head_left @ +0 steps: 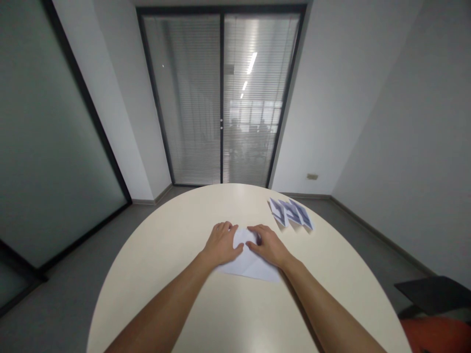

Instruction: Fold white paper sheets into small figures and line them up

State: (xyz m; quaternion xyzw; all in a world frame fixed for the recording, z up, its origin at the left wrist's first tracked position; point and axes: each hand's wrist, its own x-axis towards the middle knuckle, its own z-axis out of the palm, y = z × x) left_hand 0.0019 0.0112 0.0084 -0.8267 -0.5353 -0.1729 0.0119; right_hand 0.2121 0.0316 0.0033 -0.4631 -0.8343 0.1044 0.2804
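Observation:
A white sheet of paper (253, 267) lies on the round table, partly covered by my hands, and faint creases show on it. My left hand (222, 243) grips its left side, with the thumb on the paper and the fingers bent at the far edge. On the opposite side my right hand (270, 246) grips the paper, thumb and index finger reaching inward over it. The two thumb tips are close together but apart. What the other fingertips of the right hand do is hidden.
Several folded paper pieces (292, 214) with blue-grey printing stand in a row at the table's far right. The pale round table (172, 230) has a curved edge. A dark chair part (434, 294) and something orange (437, 333) are at lower right. Glass doors (198, 98) stand beyond.

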